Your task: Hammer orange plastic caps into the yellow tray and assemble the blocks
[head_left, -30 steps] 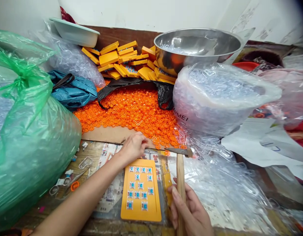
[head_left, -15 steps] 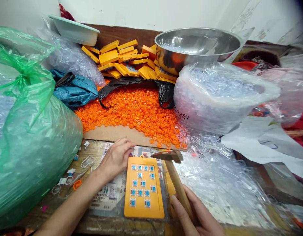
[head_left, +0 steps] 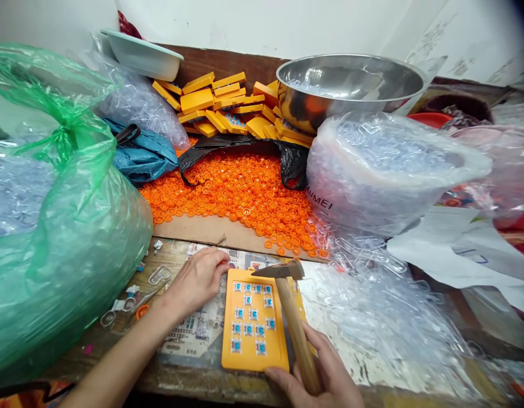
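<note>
one hammer [head_left: 296, 328] in right hand [head_left: 328, 377], left hand [head_left: 199, 279] beside yellow panel [head_left: 262, 314]

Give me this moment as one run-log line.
left hand: beside panel, upper left; right hand: gripping hammer; hammer: head at panel's upper right corner, contact unclear; orange rings: heaped beyond

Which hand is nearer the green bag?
Left. The left hand is right of the bag, beside the yellow tray; the right hand, holding the hammer, is farther right.
</note>
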A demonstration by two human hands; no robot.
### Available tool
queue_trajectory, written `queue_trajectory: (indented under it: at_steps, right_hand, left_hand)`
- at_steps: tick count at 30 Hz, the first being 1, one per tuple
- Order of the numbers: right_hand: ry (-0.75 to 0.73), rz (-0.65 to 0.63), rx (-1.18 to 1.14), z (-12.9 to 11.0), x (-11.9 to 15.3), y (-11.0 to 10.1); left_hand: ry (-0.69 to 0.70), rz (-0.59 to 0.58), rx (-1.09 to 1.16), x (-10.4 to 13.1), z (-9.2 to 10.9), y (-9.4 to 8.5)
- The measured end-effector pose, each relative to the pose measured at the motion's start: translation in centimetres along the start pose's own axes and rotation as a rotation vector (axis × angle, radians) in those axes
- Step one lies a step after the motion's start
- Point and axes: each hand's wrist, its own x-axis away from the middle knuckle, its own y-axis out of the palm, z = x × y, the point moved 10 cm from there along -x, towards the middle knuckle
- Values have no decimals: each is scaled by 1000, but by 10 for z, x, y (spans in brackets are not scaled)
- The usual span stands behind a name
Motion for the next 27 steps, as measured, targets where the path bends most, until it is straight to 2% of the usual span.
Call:
queue_trajectory:
  at_steps: [3,11,14,17,24,27]
  right_hand:
    - [-43,1,38,-2,-2,1]
    - [7,-44,71,11,-4,0]
    - [-36,-145,91,13,-6,2]
    - [-87,-198,24,5,-8,3]
    - [-17,-74,-39,-7,-7,-7]
    - [-112,6,41,-18,-3,-16]
  left_hand:
    - [-27,-13,-12,8,-4,-1]
    - [-18,36,-25,21,-11,2]
    - [-6,56,-26,21,-8,2]
    - [7,76,-29,19,-4,1]
    - [49,178,53,21,2,-9]
    - [115,205,173,28,15,-14]
